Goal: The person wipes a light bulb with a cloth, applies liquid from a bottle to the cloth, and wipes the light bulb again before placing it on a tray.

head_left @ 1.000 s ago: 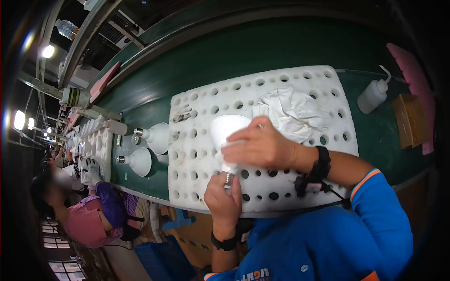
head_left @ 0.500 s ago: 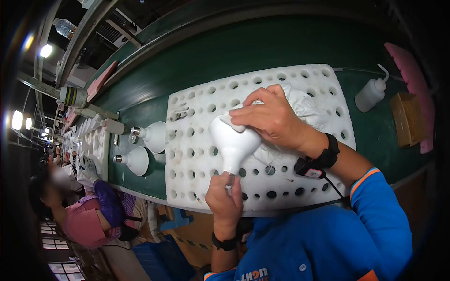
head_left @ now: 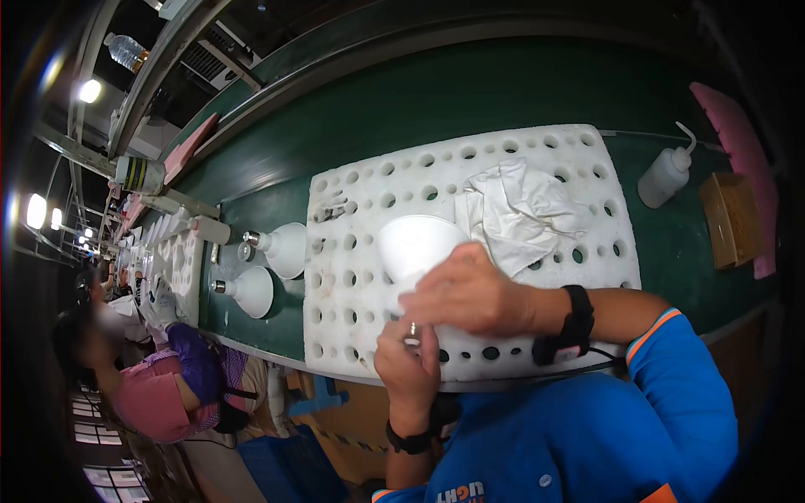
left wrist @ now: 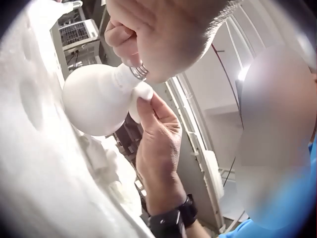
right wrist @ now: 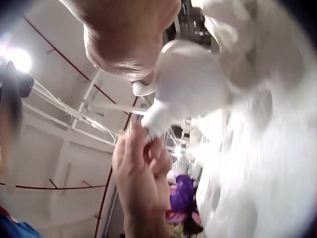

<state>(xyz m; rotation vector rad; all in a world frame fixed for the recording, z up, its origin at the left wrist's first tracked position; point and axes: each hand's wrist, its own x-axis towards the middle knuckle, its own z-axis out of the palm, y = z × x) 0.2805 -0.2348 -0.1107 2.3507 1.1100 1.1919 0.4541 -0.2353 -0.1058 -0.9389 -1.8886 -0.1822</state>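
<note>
A white reflector light bulb (head_left: 419, 241) is tilted over the perforated foam board, its wide face pointing away from the person. The left hand (head_left: 407, 369) grips the bulb by its metal screw base (left wrist: 139, 71). The right hand (head_left: 474, 293) lies across the bulb's neck, blurred in the head view. In the left wrist view the right thumb and fingers pinch a small white pad (left wrist: 143, 92) against the bulb's neck, close to the screw base. The pad's edge (right wrist: 143, 89) also shows under the right hand in the right wrist view.
A crumpled white cloth (head_left: 520, 210) lies on the foam board (head_left: 335, 285). Two more bulbs (head_left: 251, 292) lie on the green table at left. A squeeze bottle (head_left: 667, 176) and a cardboard box (head_left: 731, 220) stand at right. Another person (head_left: 159, 386) works at far left.
The right hand went from the bulb's neck up to its wide rim with the pad, then back down to the neck near the base. The left hand keeps its grip on the base.
</note>
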